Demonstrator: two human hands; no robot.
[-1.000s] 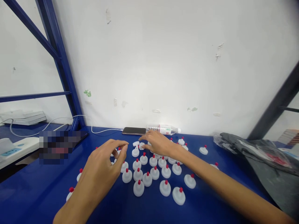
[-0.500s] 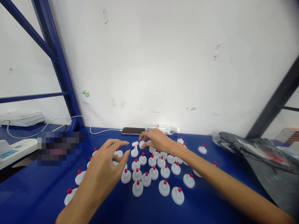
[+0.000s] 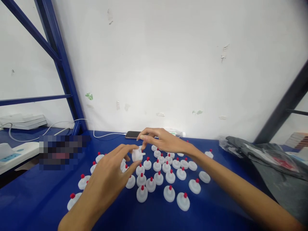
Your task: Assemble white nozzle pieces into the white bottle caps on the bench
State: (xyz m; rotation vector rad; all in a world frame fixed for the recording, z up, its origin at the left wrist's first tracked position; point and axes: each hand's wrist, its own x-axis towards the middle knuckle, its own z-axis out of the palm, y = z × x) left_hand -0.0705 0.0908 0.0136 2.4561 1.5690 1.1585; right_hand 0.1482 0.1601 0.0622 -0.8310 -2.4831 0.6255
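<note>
My left hand [image 3: 115, 170] pinches a round white nozzle cap [image 3: 136, 155] between thumb and index finger, its short white spout pointing right. Just above and to the right, my right hand [image 3: 158, 139] has its fingers bent together, the fingertips close to the held cap. Whether they touch it or grip something small cannot be made out. Around both hands, several white nozzle caps with red tips [image 3: 142, 194] stand on the blue table [image 3: 115, 215]. Some lie partly hidden behind my hands and right forearm.
Against the wall lie a phone [image 3: 132, 134] on a white cable and a clear plastic bottle [image 3: 176, 132]. A power strip [image 3: 19, 155] is at the left. Dark cloth with plastic bags [image 3: 262, 160] covers the right side. A blue metal post [image 3: 68, 80] rises at the back left.
A white cap now sits between my left thumb and index finger, which were apart before. My right hand has moved slightly left, over the left fingertips.
</note>
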